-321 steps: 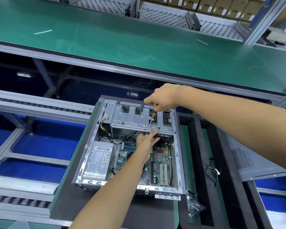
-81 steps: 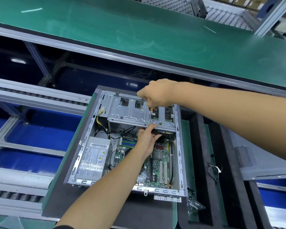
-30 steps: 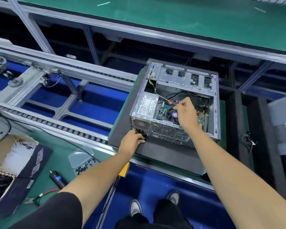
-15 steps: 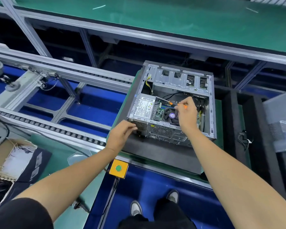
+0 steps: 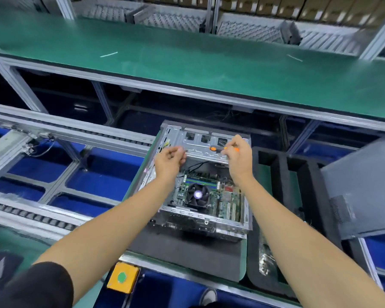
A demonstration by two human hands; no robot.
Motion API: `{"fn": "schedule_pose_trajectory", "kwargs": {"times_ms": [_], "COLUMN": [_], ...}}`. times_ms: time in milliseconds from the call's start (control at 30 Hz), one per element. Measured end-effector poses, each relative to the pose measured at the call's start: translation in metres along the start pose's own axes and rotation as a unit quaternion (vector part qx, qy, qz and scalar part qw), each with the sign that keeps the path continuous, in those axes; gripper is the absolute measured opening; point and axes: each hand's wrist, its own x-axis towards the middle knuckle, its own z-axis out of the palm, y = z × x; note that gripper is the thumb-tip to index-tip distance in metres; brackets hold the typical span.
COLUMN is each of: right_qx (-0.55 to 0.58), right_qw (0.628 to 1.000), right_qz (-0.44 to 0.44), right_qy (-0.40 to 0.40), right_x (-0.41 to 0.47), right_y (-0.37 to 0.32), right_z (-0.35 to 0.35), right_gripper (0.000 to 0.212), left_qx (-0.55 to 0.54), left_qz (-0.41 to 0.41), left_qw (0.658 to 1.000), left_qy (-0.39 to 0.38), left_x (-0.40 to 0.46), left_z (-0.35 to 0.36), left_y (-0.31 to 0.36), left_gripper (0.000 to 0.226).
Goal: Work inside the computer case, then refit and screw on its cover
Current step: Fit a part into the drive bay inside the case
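Hands hover over the open silver metal computer case (image 5: 206, 176), which lies on a dark foam pad under them. My right hand (image 5: 238, 157) pinches an orange-handled screwdriver (image 5: 220, 148). My left hand (image 5: 170, 160) has its fingers curled; I cannot tell whether it holds anything. The grey metal cover panel (image 5: 362, 190) leans well to the right of my right hand.

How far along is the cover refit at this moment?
Not started. The computer case lies open with its fan exposed; the right hand holds an orange screwdriver and the left hand hovers curled. The grey cover sits aside, unfitted and unscrewed.
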Motion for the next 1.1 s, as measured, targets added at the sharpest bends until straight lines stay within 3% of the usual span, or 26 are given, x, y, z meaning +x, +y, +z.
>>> {"fn": "schedule_pose_trajectory", "kwargs": {"times_ms": [200,400,767,933,1100], "right_qx": [-0.034,-0.041,-0.061,-0.051,-0.104], "right_qw": [0.998,0.998,0.998,0.998,0.994], "right_qz": [-0.033,-0.034,-0.003,0.005,0.002], "right_qy": [-0.036,-0.041,-0.035,-0.031,-0.043], "right_x": [0.042,0.073,0.112,0.128,0.138], "right_y": [0.001,0.006,0.006,0.004,0.002], "right_z": [-0.03,-0.06,-0.089,-0.09,-0.096], "right_gripper": [0.021,0.01,0.017,0.028,0.02], "left_qx": [-0.084,-0.109,-0.139,-0.054,0.133], "left_qz": [-0.056,-0.064,-0.077,-0.093,-0.004], "left_qw": [0.995,0.99,0.977,0.98,0.968], "left_qy": [-0.027,-0.06,-0.141,-0.165,-0.214], "left_x": [0.027,0.04,0.065,0.081,0.099], "left_z": [0.051,0.089,0.119,0.116,0.115], "left_y": [-0.008,-0.005,-0.002,-0.008,-0.004], "left_gripper": [0.019,0.014,0.01,0.011,0.016]}}
